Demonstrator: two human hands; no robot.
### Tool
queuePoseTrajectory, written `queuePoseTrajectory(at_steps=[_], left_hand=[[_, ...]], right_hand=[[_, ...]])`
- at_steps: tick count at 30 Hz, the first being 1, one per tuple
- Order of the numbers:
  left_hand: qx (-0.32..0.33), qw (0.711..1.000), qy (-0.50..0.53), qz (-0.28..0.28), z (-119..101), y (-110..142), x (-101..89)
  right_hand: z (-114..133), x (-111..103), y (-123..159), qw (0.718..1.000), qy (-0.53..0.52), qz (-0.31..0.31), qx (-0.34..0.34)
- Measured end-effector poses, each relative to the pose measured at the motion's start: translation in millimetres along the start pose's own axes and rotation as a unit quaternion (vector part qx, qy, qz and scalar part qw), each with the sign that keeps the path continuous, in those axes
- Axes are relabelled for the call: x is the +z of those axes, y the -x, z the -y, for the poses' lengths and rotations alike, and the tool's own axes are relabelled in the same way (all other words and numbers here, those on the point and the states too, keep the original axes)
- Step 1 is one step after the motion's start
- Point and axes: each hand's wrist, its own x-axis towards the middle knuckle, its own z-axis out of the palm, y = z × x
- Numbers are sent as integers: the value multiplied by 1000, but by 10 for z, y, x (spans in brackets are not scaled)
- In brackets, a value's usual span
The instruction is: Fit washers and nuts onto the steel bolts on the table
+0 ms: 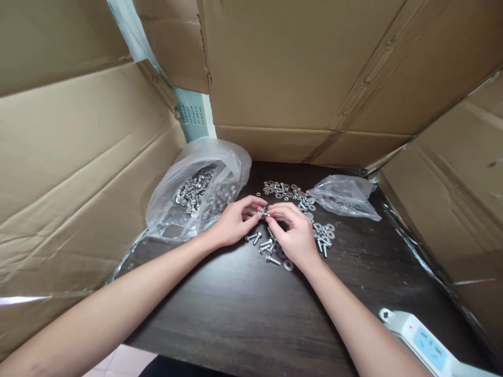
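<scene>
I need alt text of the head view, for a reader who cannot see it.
A person's left hand and right hand hold a small metal part above a dark table strewn with bolts and washers. A plastic bag of metal pieces lies beyond the left hand; cardboard panels stand behind and on both sides.

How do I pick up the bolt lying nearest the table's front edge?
Pinch that bolt mid-shank, probably from above and the near side: it lies flat, head leftward, with bare table in front, while other bolts crowd behind and a washer sits beyond its tip.
</scene>
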Motion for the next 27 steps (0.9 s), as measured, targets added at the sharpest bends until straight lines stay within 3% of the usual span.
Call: queuePoseTrajectory(at_steps=[10,14,27], left_hand=[[14,1000,-4,4,-31,11,21],[29,1000,7,3,-30,23,48],[23,998,-42,-47,-55,31,30]], right_hand=[[39,-18,-5,998,38,3,48],[59,-23,-9,997,78,7,25],[73,-19,10,997,71,33,16]])
